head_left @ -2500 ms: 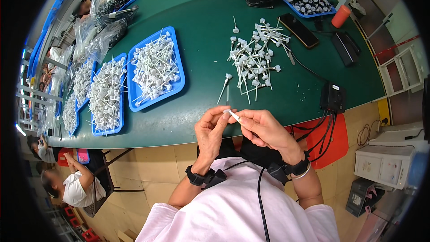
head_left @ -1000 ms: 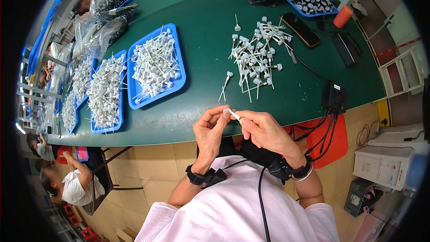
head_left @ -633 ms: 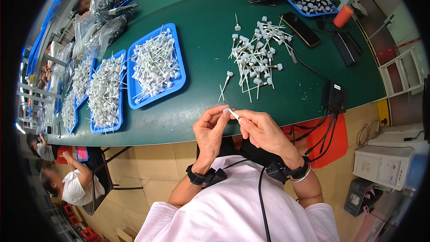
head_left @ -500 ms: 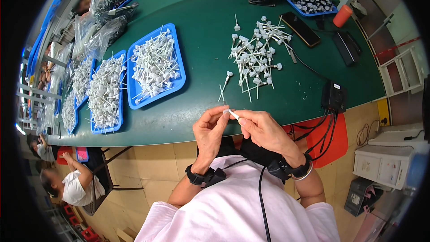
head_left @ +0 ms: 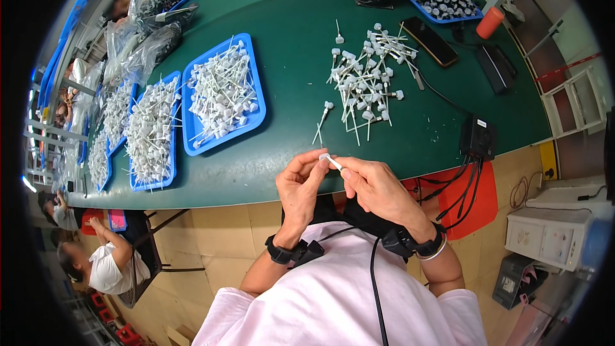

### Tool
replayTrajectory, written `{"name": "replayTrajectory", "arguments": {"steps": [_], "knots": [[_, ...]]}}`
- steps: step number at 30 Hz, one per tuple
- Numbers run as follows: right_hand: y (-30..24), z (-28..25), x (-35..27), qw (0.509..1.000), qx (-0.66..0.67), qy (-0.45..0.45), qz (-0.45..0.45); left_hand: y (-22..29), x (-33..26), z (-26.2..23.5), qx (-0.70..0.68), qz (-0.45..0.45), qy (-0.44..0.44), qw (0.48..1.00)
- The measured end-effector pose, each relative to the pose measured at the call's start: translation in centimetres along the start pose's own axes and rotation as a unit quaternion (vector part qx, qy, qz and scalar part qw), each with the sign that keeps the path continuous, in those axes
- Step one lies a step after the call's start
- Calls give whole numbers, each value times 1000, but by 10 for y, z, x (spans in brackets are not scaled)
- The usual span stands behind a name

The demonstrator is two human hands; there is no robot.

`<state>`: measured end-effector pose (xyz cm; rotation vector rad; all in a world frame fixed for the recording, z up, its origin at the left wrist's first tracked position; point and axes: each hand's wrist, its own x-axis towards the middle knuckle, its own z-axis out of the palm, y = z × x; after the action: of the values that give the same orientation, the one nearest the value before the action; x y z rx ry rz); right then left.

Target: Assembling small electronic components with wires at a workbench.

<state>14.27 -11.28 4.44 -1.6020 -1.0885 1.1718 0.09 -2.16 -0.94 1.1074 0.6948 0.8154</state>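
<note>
Above the table's near edge, my left hand (head_left: 298, 182) pinches a small white-headed piece (head_left: 324, 156) between thumb and fingertips. It resembles the white pump heads with thin tubes (head_left: 368, 80) heaped on the table. From the right, my right hand (head_left: 381, 186) grips a slim white pointed stick (head_left: 335, 164), its narrow end touching the piece in my left hand. Fingers cover most of both, so their full shape is hidden. Just beyond my hands lies a loose white pump head (head_left: 328, 106) with its tube crossing another.
Blue trays (head_left: 261, 107) of white tubed pieces stand left on the green table (head_left: 291, 45), with plastic bags (head_left: 144, 45) behind. Rightward are a phone (head_left: 430, 41), a black cable box (head_left: 478, 136) with wires, an orange cylinder (head_left: 491, 23) and a blue tray (head_left: 442, 20) of dark parts. Another person (head_left: 109, 259) sits lower left.
Almost nothing differs. The fingertips and the held white piece have shifted very slightly; both hands keep their grip.
</note>
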Motion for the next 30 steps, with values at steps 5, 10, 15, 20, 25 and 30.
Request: {"name": "replayTrajectory", "arguments": {"steps": [5,10,15,20,25,30], "knots": [[2,2,2,999,-24,20,-33,-2,-1,-2,7,5,3,1000],[18,2,6,998,-9,27,-53,-1,0,1,52,31,0,998],[6,-2,6,1000,7,-10,1,0,0,-2,71,44,-8,996],[-2,-3,-10,998,24,54,-20,9,6,-1,1,-45,1,999],[6,-1,-15,998,30,48,14,8,9,-4,-23,-77,-2,997],[15,4,-15,997,41,57,-8,9,10,-4,-53,-95,-4,994]]}}
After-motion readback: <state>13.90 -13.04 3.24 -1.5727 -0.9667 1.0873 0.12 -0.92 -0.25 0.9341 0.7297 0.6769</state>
